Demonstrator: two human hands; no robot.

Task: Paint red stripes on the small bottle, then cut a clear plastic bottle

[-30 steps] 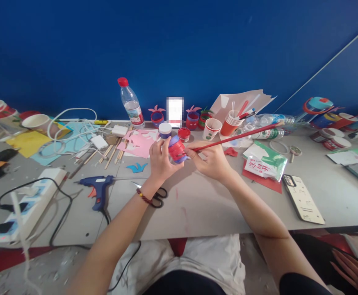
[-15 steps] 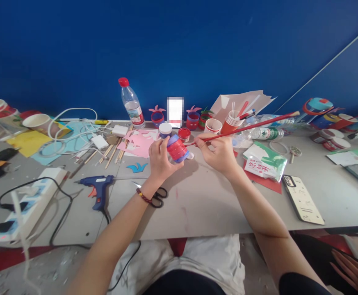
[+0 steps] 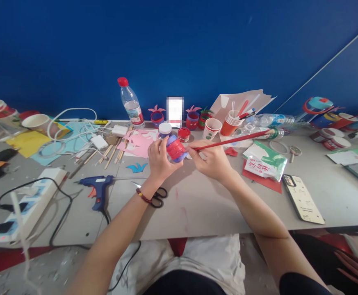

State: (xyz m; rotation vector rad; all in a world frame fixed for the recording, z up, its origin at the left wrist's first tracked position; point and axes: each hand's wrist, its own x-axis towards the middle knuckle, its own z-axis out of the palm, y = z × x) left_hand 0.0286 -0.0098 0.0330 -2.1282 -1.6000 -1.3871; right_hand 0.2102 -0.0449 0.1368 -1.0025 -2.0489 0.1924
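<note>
Between thumb and fingers, my left hand [image 3: 159, 159] grips a small paper cup [image 3: 176, 149] painted purple with a wide red band, tilted above the table. My right hand [image 3: 210, 159] is closed round a long red paintbrush [image 3: 234, 140], whose handle points up to the right. The brush tip is at the cup's right side; whether it touches the paint I cannot tell. Just behind the cup stand an open jar of red paint [image 3: 184, 134] and a jar with a white lid [image 3: 165, 129]. Scissors [image 3: 158, 197] lie beside my left wrist.
On the left are a blue glue gun [image 3: 100, 189], a power strip [image 3: 33, 203] and tangled cables. A bottle [image 3: 131, 104], painted cups [image 3: 192, 120] and a cup of pens [image 3: 230, 123] line the wall. At right lies a phone [image 3: 303, 200]; another person's hand [image 3: 355, 266] shows low right.
The brush lifted off the cup and swung right, then came back to the cup's right side. My left hand turned the cup slightly, showing more of its red band.
</note>
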